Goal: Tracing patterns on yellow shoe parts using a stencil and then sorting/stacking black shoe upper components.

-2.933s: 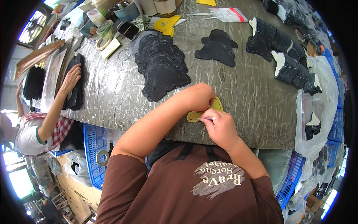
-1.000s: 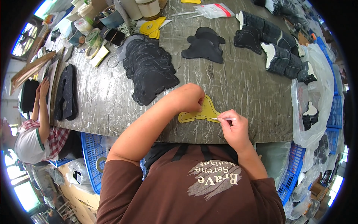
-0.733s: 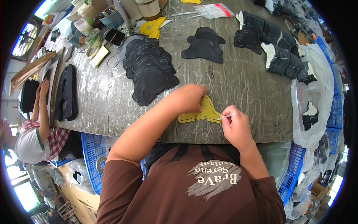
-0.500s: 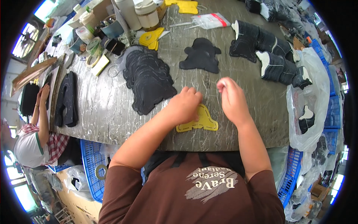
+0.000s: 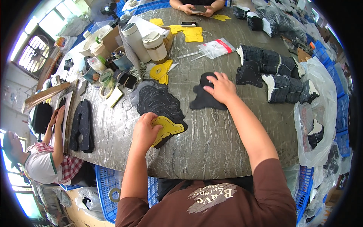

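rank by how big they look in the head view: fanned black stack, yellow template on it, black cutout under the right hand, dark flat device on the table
Largest: fanned black stack
Unsure between: black cutout and yellow template, partly covered by right hand and left hand
Smallest: dark flat device

And here's my left hand [image 5: 143,134], near me, fingers curled and thumb closed toward them in a pinch, left forearm [image 5: 136,172] almost straight below it! Over to my right hand [image 5: 223,89], farther out, palm down, fingers fanned wide, right forearm [image 5: 251,126] stretched forward on an inward slant, both hands well apart!
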A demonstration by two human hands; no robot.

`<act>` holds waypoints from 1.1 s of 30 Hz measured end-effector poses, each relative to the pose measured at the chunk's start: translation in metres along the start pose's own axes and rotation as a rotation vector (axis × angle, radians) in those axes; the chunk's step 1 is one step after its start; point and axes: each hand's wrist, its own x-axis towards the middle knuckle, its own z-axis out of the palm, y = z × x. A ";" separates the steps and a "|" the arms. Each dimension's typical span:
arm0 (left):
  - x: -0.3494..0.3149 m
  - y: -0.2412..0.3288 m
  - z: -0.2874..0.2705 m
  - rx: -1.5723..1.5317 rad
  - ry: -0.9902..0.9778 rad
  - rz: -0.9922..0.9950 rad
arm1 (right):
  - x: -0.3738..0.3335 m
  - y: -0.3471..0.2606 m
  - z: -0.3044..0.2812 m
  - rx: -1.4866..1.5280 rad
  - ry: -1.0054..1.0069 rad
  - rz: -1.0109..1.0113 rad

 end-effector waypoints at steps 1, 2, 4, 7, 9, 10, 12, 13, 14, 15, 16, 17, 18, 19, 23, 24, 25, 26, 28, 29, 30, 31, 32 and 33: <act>-0.002 -0.001 0.002 -0.035 0.045 0.019 | -0.015 0.000 0.000 0.002 0.017 -0.043; -0.002 -0.004 0.005 -0.042 0.037 0.011 | -0.030 -0.002 -0.004 0.012 0.011 -0.068; 0.000 -0.014 0.010 -0.089 0.114 0.091 | -0.059 0.000 -0.009 0.027 0.021 -0.129; 0.004 -0.032 0.012 -0.345 0.092 -0.057 | -0.093 -0.009 -0.031 0.000 0.132 -0.127; 0.002 -0.023 0.002 -0.347 0.118 -0.088 | -0.116 -0.009 -0.043 0.009 0.310 -0.156; -0.001 -0.027 0.000 -0.400 0.148 -0.082 | -0.130 -0.010 -0.053 0.067 0.139 -0.067; -0.001 -0.035 -0.007 -0.490 0.173 -0.053 | -0.162 -0.001 -0.052 0.130 0.000 -0.010; -0.003 -0.034 -0.008 -0.616 0.187 -0.064 | -0.168 0.001 -0.045 0.131 -0.004 -0.006; -0.004 -0.030 -0.007 -0.648 0.230 -0.072 | -0.174 0.003 -0.040 0.197 0.027 0.028; -0.006 -0.025 -0.007 -0.678 0.274 -0.081 | -0.179 0.004 -0.038 0.263 0.057 0.061; -0.007 -0.023 -0.005 -0.735 0.290 -0.096 | -0.180 -0.001 -0.039 0.262 0.123 0.049; -0.009 -0.019 -0.003 -0.734 0.285 -0.099 | -0.181 -0.006 -0.041 0.264 0.120 0.053; -0.011 -0.013 -0.001 -0.795 0.296 -0.112 | -0.182 -0.010 -0.042 0.226 0.201 0.014; -0.013 -0.009 0.001 -0.854 0.308 -0.124 | -0.182 -0.013 -0.042 0.190 0.283 -0.027; -0.023 0.002 0.011 -0.870 0.328 -0.156 | -0.187 -0.017 -0.040 0.267 0.250 0.005; -0.024 -0.001 0.015 -0.907 0.322 -0.137 | -0.190 -0.016 -0.039 0.267 0.246 0.008; -0.025 -0.001 0.017 -0.907 0.322 -0.139 | -0.192 -0.015 -0.038 0.319 0.181 0.029; -0.027 0.000 0.020 -0.932 0.314 -0.167 | -0.193 -0.014 -0.037 0.370 0.116 0.051; -0.029 0.003 0.026 -0.955 0.303 -0.200 | -0.199 -0.013 -0.042 0.335 0.007 0.045; -0.031 0.006 0.028 -0.957 0.267 -0.204 | -0.203 -0.013 -0.045 0.299 -0.099 0.038; -0.033 0.009 0.031 -0.959 0.229 -0.208 | -0.206 -0.014 -0.048 0.300 -0.104 0.041; -0.035 0.013 0.034 -0.958 0.225 -0.214 | -0.212 -0.016 -0.051 0.322 -0.222 0.030; -0.037 0.018 0.039 -0.902 0.148 -0.195 | -0.217 -0.018 -0.054 0.344 -0.340 0.020; -0.040 0.024 0.043 -0.847 0.070 -0.175 | -0.224 -0.021 -0.059 0.347 -0.346 0.024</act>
